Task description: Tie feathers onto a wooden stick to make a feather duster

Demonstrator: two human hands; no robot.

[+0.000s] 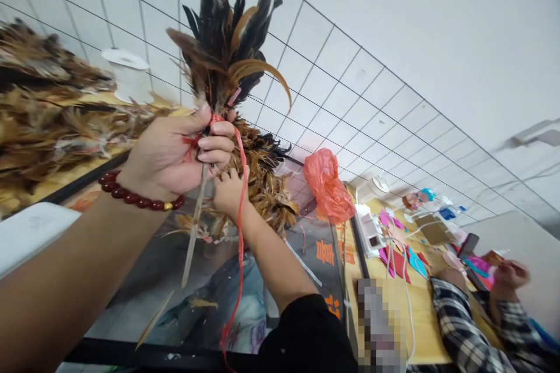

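Observation:
My left hand (188, 148), with a dark red bead bracelet (140, 199) on the wrist, is closed around a feather duster (227, 41). Its dark brown and black feathers point up, and its thin stick (195, 233) slants down below my palm. Red string (240, 210) is wound where the feathers meet the stick, and a long end hangs down past the table edge. Just behind, my right hand (231, 189) is at a pile of loose brown feathers (266, 180). Its fingers are curled; what they hold, if anything, is hidden.
More feathers (65, 134) lie along the left, by a white spool (126, 73). A wire grid (332, 87) stands behind the table. A red plastic bag (326, 180) sits right of the pile. Further right, a person in checked sleeves (459, 315) works at a wooden table with colourful pieces.

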